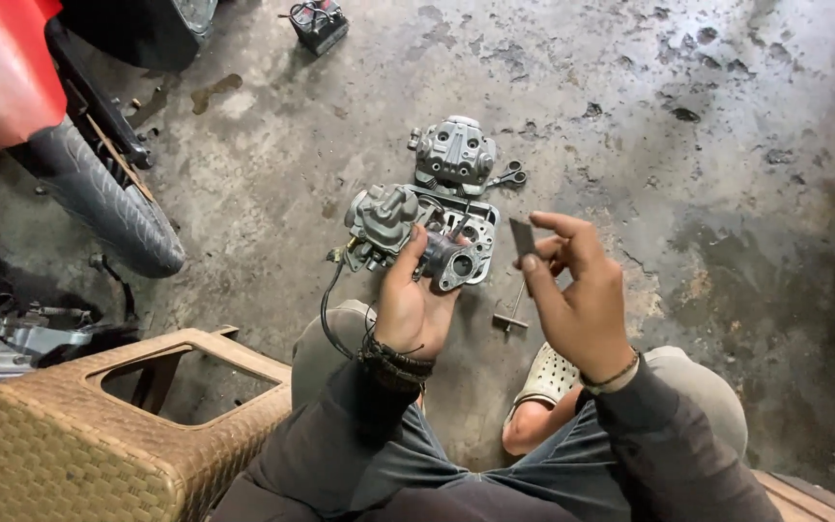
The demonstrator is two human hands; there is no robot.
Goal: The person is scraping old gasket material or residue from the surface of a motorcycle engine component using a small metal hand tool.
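Left hand [410, 307] clamped the carburetor [408, 232] up off the floor [688, 193] for access, right hand [582, 295] pinched a dark flat strip [523, 238] beside its flange.

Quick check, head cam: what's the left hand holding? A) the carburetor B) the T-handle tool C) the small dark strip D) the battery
A: the left hand grips the carburetor above the floor, while the right hand pinches the small dark strip and the T-handle tool lies on the floor.
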